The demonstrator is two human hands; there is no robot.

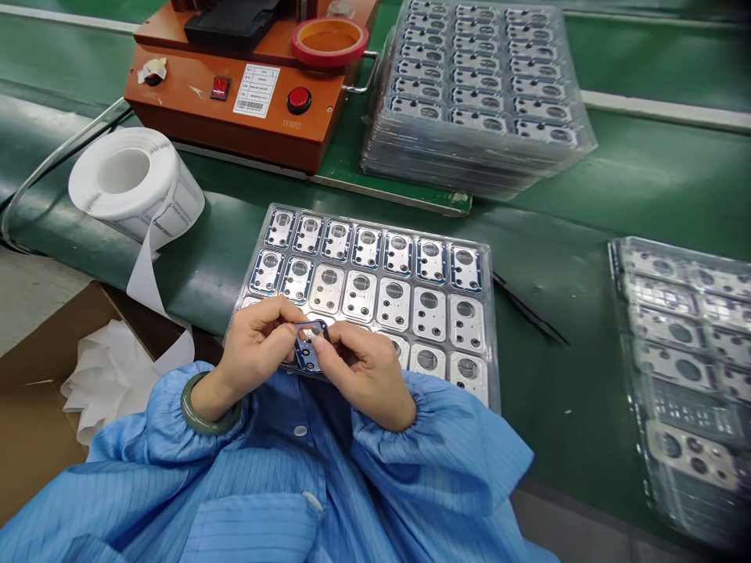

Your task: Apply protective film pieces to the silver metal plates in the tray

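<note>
Both my hands meet over the front of a clear plastic tray (491, 313) that holds rows of flat silver metal plates with round holes. My left hand (258, 338) pinches the left edge of a small metal plate (306, 358) with a dark blue border. On its right side, the thumb and fingers of my right hand (367, 367) grip the same plate. Several plates in the two far rows, such as this blue-edged plate (431, 260), carry the same blue border; others are plain silver. My fingers partly cover the held plate.
An orange machine (217, 117) with a roll of tape (330, 41) on it stands at the back. Stacked filled trays (475, 156) are beside it. Black tweezers (531, 309) lie right, near more trays (680, 352). A label roll (134, 184) trails backing paper into a cardboard box (35, 438).
</note>
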